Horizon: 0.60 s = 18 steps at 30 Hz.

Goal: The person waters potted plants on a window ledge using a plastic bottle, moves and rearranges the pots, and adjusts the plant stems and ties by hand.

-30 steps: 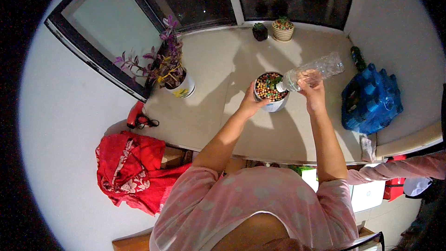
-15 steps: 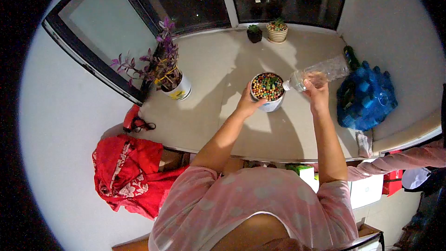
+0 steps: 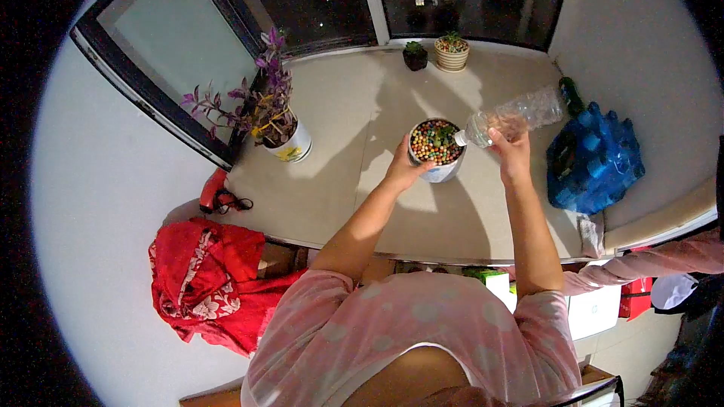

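In front of me a white flower pot (image 3: 441, 173) stands on the sill, its top covered with multicoloured round pebbles (image 3: 434, 152) around a small green plant (image 3: 443, 136). My left hand (image 3: 407, 166) grips the pot's left side, thumb at the front rim. A clear plastic bottle (image 3: 539, 108) lies tilted almost level in my right hand (image 3: 513, 152), its white-tipped mouth at the pot's right rim, over the pebbles. The fingers of my right hand wrap round the bottle near its neck. Whether liquid is flowing out I cannot make out.
A purple-leaved plant in a white pot (image 3: 292, 148) stands left by the open window pane. Two small potted plants, one in a striped cream pot (image 3: 452, 60), sit by the window. A blue plastic bag of bottles (image 3: 592, 162) lies right. A red hair dryer (image 3: 217, 194) rests near the left edge.
The bottle has shifted slightly left, so its mouth now reaches over the pot's rim. My left hand keeps its hold on the pot.
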Motion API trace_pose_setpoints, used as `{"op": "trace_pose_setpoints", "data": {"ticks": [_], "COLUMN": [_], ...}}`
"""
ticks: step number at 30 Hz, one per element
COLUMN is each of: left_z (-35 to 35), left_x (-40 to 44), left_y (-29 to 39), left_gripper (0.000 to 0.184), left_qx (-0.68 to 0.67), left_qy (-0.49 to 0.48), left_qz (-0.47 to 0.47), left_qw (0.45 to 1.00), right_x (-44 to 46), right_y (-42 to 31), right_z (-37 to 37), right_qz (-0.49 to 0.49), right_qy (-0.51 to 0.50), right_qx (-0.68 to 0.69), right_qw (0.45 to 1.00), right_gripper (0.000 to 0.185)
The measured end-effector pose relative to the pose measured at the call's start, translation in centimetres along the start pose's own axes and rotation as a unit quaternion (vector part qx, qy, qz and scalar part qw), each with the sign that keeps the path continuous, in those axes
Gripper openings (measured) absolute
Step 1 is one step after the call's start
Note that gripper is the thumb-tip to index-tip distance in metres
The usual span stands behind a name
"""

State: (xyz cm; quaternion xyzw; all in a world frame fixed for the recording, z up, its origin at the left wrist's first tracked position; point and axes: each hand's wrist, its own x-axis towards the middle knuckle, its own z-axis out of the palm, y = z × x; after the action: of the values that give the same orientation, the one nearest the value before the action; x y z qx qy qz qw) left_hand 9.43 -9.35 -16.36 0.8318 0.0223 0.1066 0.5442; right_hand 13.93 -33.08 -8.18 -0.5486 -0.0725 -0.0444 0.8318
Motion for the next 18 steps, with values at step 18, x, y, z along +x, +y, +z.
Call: {"op": "trace_pose_setpoints", "data": {"ticks": [18], "left_z": [-0.1], "left_x": [0.3], "left_y": [-1.4], "left_gripper": [0.107], "left_qx": [0.036], "left_qy": [-0.011], "left_qz": [-0.013], "left_qw": [0.999], "right_x": [0.5], "right_y": [1.4], "right_z": [-0.1], "right_qz": [0.010], "right_qy": [0.020], "right_qx": [-0.011], "right_qw": [1.000], "right_gripper": [0.050]}}
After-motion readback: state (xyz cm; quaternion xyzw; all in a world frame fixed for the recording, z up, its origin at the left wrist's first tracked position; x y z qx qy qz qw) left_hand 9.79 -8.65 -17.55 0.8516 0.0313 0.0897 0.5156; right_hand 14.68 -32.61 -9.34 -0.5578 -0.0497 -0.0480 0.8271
